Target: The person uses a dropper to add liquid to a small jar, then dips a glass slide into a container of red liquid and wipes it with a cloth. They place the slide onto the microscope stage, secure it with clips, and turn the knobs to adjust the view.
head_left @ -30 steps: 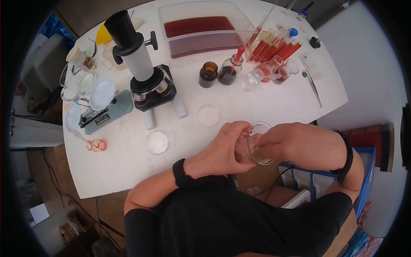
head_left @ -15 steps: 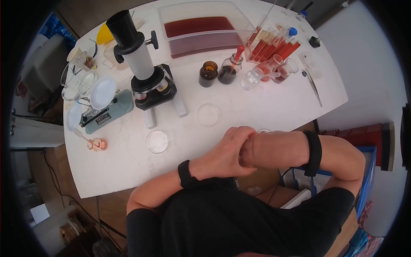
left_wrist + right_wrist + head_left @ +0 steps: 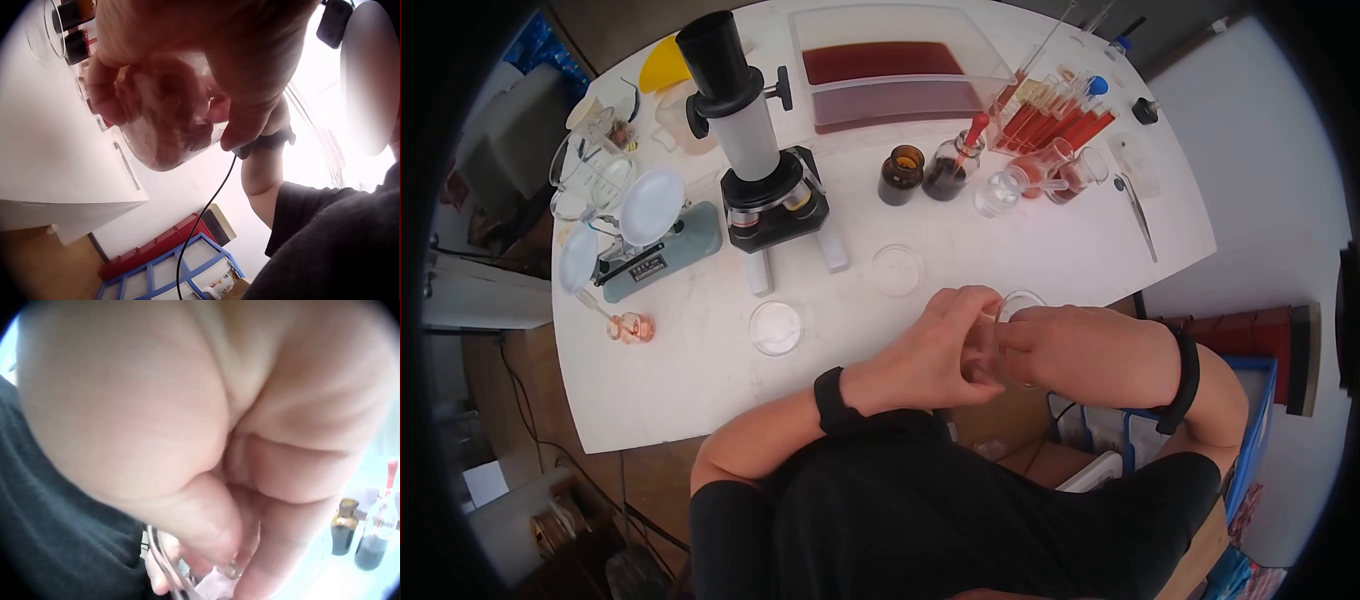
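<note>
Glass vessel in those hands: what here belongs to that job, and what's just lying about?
Part of the job:
- glass vessel
- left hand, gripping it
- right hand, fingers at its mouth

Apparently just lying about:
- microscope
- balance
- tweezers
- test tubes
- brown bottle
- tub of red liquid

White table (image 3: 840, 375) — microscope (image 3: 750, 140), balance scale (image 3: 662, 260), reddish-liquid tub (image 3: 890, 85), two brown-liquid bottles (image 3: 927, 178)

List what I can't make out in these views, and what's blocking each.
- Base of the glass vessel: head view, behind the left hand.
- Most of the vessel's opening: head view, covered by the right hand.
- Whether the right fingers pinch anything: right wrist view, blurred and overlapping near the lower edge.
- Lettering on the scale's plate: head view, too small.
</note>
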Available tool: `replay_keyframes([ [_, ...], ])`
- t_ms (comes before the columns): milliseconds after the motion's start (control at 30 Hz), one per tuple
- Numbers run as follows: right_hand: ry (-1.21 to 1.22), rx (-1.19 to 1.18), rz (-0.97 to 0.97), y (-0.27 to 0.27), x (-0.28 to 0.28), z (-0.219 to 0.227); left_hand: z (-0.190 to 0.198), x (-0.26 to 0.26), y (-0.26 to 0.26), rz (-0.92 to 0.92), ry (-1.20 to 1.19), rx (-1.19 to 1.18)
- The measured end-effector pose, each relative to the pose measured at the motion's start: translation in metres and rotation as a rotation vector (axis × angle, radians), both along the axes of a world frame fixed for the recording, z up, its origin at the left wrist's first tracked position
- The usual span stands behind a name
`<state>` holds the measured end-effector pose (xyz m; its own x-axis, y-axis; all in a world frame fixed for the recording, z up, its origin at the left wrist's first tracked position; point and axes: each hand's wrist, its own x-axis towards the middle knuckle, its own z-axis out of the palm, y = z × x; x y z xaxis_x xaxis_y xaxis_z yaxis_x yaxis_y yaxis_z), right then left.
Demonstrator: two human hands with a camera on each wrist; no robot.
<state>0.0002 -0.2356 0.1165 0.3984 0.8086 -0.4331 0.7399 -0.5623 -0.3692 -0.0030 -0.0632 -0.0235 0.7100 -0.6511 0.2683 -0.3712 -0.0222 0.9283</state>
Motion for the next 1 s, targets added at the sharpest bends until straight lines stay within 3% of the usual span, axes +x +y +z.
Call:
replay_keyframes([
  [100, 0.004, 0.046, 0.065, 0.003, 0.005, -0.017, 0.003, -0.002, -0.003, -0.015, -0.031, -0.032],
  [200, 0.106, 0.067, 0.009, 0.009, 0.007, -0.019, 0.003, -0.002, -0.001, -0.014, -0.065, -0.033],
  [300, 0.15, -0.214, 0.058, 0.025, 0.008, -0.016, 0.0, -0.004, -0.002, -0.049, -0.07, -0.024],
  [400, 0.269, -0.142, 0.004, 0.022, 0.009, -0.023, -0.004, -0.009, -0.004, -0.076, -0.055, -0.008],
  [500, 0.206, -0.162, 0.072, 0.024, 0.012, -0.016, -0.004, -0.01, -0.003, -0.08, 0.003, 0.0],
  [600, 0.203, 0.062, 0.041, 0.018, 0.014, -0.012, 0.001, -0.006, 0.0, -0.08, 0.024, 0.009],
  [700, 0.168, 0.106, -0.039, 0.011, 0.011, 0.0, 0.004, -0.004, 0.001, -0.048, 0.006, -0.015],
  [800, -0.067, 0.041, -0.221, 0.019, -0.004, 0.019, -0.001, -0.004, 0.004, -0.012, 0.013, -0.032],
  [900, -0.169, 0.057, -0.108, 0.01, -0.009, 0.023, 0.0, -0.005, 0.004, -0.029, 0.037, -0.034],
  [1000, 0.033, 0.02, 0.043, 0.012, -0.004, 0.008, 0.003, -0.006, 0.002, -0.08, 0.039, -0.024],
])
